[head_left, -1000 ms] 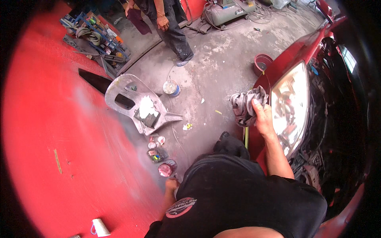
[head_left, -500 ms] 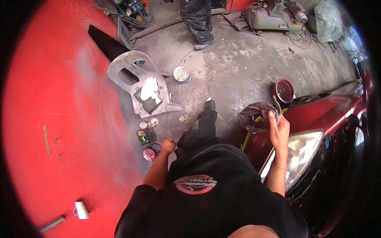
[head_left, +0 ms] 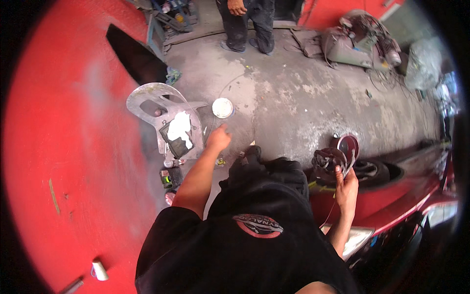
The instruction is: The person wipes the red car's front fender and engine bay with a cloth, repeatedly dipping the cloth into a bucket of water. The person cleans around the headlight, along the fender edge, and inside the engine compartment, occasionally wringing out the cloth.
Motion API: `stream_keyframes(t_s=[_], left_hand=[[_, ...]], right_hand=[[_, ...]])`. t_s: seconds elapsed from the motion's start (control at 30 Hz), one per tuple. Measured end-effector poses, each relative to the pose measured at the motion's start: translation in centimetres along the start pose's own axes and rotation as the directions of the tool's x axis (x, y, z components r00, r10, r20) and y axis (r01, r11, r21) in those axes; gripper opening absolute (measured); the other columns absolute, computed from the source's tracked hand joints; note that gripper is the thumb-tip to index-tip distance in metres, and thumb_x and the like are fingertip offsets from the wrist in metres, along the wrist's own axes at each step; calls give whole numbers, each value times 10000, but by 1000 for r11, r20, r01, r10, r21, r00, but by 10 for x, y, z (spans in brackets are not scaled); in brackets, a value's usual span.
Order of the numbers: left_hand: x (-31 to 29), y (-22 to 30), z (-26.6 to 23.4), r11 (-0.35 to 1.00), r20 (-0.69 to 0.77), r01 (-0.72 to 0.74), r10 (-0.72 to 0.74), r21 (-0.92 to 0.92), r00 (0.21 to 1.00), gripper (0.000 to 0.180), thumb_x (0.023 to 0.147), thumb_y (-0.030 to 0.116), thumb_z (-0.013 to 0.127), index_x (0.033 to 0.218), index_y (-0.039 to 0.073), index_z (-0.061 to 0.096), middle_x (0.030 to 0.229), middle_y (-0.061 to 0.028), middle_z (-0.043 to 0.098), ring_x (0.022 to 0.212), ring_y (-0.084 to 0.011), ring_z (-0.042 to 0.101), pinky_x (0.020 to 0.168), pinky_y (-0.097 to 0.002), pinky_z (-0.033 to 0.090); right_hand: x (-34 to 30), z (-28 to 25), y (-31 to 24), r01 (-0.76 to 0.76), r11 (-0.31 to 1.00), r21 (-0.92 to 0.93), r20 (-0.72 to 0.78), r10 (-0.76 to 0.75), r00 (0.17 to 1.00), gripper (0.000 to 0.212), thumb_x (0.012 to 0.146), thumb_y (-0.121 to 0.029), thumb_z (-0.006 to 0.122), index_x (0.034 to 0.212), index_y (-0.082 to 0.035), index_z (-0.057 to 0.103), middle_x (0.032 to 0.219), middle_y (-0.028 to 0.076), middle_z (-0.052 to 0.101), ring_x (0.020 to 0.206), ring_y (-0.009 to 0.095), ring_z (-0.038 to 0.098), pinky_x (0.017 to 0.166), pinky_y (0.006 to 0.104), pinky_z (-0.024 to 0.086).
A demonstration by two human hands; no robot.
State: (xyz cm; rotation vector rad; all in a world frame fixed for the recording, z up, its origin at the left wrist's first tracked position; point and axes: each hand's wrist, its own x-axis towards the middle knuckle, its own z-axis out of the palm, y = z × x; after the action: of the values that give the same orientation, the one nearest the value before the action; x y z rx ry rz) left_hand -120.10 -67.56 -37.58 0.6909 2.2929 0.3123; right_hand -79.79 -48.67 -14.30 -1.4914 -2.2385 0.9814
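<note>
My right hand (head_left: 346, 185) is closed on a dirty grey rag (head_left: 329, 164), with the thumb on top. The rag hangs beside a dark red bucket (head_left: 356, 142), over the front of a red car (head_left: 391, 203). My left hand (head_left: 220, 138) reaches forward over the floor, seemingly with nothing in it. Its fingers are loosely bent and partly hidden behind the back of the hand. Just beyond it stands a round can with a whitish top (head_left: 223, 108). To its left is a worn plastic chair (head_left: 147, 93) bearing a dark tray (head_left: 182, 148) and white crumpled paper or cloth (head_left: 179, 128).
A large red painted surface (head_left: 73, 147) fills the left, with a white cup (head_left: 99, 271) on it. Small cans and a box (head_left: 166, 179) are near the chair. Ahead, another person (head_left: 247, 24) stands on the concrete. A compressor (head_left: 360, 46) and plastic bag (head_left: 424, 63) are far right.
My left hand has swung forward from my side toward the round can. The rag in my right hand has come next to the bucket. The other person has turned or stepped, showing both feet.
</note>
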Motion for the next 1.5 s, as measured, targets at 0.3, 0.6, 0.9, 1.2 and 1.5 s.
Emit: stream_keyframes(t_s=[0.3, 0.6, 0.9, 1.2, 1.5], left_hand=[[-91, 252, -57, 676, -356, -726, 715, 130, 602, 1031, 716, 333, 835, 1559, 126, 277, 1611, -167, 244, 1503, -365, 205, 1174, -642, 200], [-84, 198, -174, 798, -990, -600, 37, -54, 139, 595, 696, -142, 579, 1278, -16, 578, 1208, -148, 645, 1208, -283, 600, 1074, -378, 439], [31, -11, -346, 976, -969, 175, -161, -128, 188, 506, 756, 83, 670, 1260, 70, 619, 1178, -188, 689, 1097, -378, 662, 930, -453, 523], [185, -241, -258, 914, -736, -95, -253, -395, 629, 570, 880, 370, 709, 1363, 94, 584, 1300, -185, 645, 1213, -384, 595, 1014, -454, 478], [195, -438, 58, 610, -54, 422, -608, -671, 792, 571, 952, 348, 643, 1457, 113, 520, 1473, -256, 490, 1358, -400, 480, 1116, -400, 403]], right_hand=[[148, 18, -113, 542, 653, 529, 220, -722, 656, 187, 830, -167, 765, 926, -8, 744, 966, 113, 710, 874, 276, 615, 815, 392, 478], [207, 51, -171, 684, 633, 363, 324, -774, 544, 531, 915, -240, 704, 1357, 17, 560, 1460, 205, 515, 1378, 366, 460, 1137, 420, 348], [221, 127, 26, -146, 987, 65, 486, 96, 869, 430, 994, -310, 625, 1256, 31, 620, 1229, 209, 653, 1199, 312, 595, 1037, 372, 436], [184, 165, 40, -163, 961, -223, 562, 263, 784, 454, 959, -306, 645, 1240, 51, 632, 1239, 193, 663, 1176, 304, 612, 1016, 381, 446], [155, 146, 79, -336, 795, -505, 484, 583, 652, 416, 947, -369, 647, 1208, -46, 669, 928, 34, 681, 698, 101, 592, 559, 262, 469]])
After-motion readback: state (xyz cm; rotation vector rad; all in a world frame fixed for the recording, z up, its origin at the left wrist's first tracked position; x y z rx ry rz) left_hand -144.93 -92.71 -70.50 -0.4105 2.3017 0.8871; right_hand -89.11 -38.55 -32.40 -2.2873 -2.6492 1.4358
